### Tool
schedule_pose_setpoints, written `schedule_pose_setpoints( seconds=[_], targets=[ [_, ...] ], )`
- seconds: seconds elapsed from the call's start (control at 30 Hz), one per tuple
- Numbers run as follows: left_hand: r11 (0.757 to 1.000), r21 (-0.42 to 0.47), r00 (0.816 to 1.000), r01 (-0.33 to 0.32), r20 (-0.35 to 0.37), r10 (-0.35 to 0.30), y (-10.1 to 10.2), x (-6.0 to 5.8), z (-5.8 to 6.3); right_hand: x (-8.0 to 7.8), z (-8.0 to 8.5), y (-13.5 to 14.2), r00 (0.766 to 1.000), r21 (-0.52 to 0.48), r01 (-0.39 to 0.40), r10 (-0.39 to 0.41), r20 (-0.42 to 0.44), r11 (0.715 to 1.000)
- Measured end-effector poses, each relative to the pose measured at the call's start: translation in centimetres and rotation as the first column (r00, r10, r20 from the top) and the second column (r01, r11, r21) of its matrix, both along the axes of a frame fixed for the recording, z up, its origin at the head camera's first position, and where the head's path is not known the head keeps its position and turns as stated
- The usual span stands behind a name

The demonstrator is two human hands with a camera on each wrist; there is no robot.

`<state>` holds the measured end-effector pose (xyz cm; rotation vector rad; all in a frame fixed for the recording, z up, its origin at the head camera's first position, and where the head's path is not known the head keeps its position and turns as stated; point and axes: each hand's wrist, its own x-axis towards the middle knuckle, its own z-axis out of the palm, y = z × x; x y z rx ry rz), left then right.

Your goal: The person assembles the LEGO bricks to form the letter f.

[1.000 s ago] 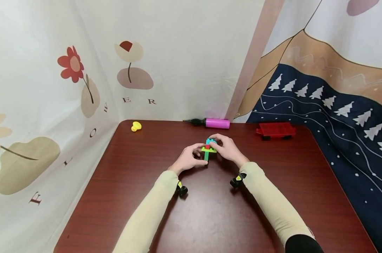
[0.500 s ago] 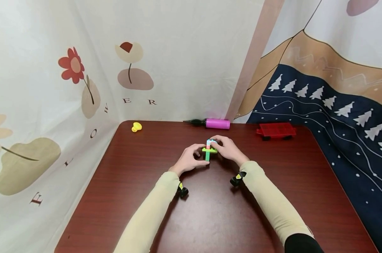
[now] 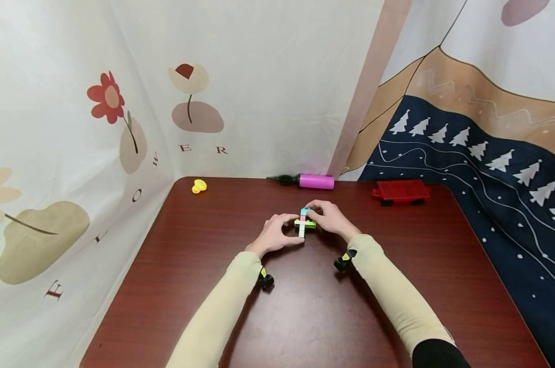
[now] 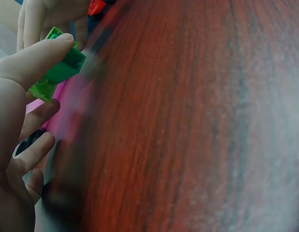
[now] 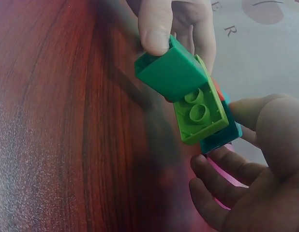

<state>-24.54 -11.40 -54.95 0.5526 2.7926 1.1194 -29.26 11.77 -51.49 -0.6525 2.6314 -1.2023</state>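
Note:
Between both hands is a small stack of toy building blocks, raised over the table. Its green brick is at the end nearest the body, joined to a lime plate whose hollow underside faces the right wrist camera. Beyond these come a red brick and a teal brick. The left hand pinches the stack, its thumb pressed on the green brick's end. With thumb and fingers the right hand grips the teal end. Fingers partly hide the red brick.
A pink cylinder with a black tapered tip lies at the brown table's back edge. To its right stands a red toy wagon. A small yellow object sits at the back left. Printed curtains rise behind the table.
The stack has shifted slightly toward the body and tilted, so its green and lime faces catch pale glare. Both hands keep their hold on it and have moved a little with it.

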Motion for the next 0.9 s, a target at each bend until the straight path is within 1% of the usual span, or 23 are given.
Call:
schedule_pose_setpoints(
  seconds=[0.23,0.37,0.6,0.9],
  targets=[
    [1.000,-0.008,1.000,-0.010,-0.015,0.010,0.16,0.20,-0.05,-0.18,-0.37,0.06,0.999,0.010,-0.005,0.005,0.039,1.000],
    [1.000,-0.021,1.000,-0.012,-0.018,0.012,0.20,0.09,-0.21,-0.29,-0.51,0.10,0.999,0.023,-0.006,0.005,0.050,1.000],
    [0.999,-0.036,1.000,-0.013,-0.023,0.012,0.28,0.11,-0.32,-0.40,-0.85,0.14,0.997,0.014,0.023,-0.024,0.068,1.000],
    [0.998,-0.061,1.000,-0.006,-0.024,0.005,0.39,0.05,-0.41,-0.36,-0.95,0.23,0.998,0.020,0.027,-0.028,0.061,0.999]
  ],
)
